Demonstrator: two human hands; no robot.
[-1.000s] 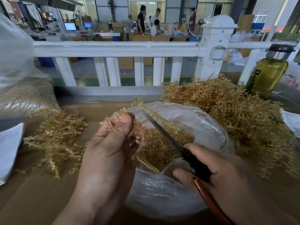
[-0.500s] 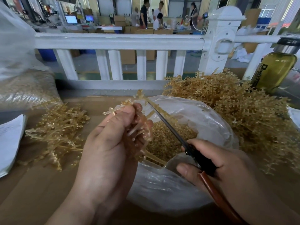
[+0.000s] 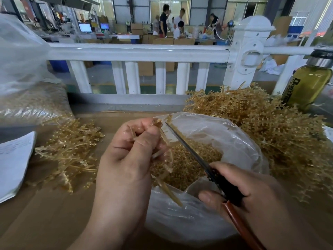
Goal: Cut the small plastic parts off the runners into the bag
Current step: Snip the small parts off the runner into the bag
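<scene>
My left hand [image 3: 126,159] grips an amber plastic runner [image 3: 167,179] over the open clear bag [image 3: 239,147], thumb on top. The runner's lower stem sticks out below my palm. My right hand [image 3: 252,199] holds black-bladed scissors [image 3: 191,152] by their black and brown handles. The blades look closed and lie along the runner's upper end, the tip near my left fingertips. Small amber cut parts [image 3: 189,166] fill the bottom of the bag.
A big heap of uncut amber runners [image 3: 266,129] lies to the right, a smaller pile [image 3: 70,150] to the left. A filled clear bag [image 3: 30,98] and white paper [image 3: 12,159] sit far left. A bottle [image 3: 308,85] stands back right before a white railing [image 3: 137,51].
The scissor tip has slid up along the runner toward my left fingertips. The small parts that stuck out above my left hand are gone; mostly bare stem remains.
</scene>
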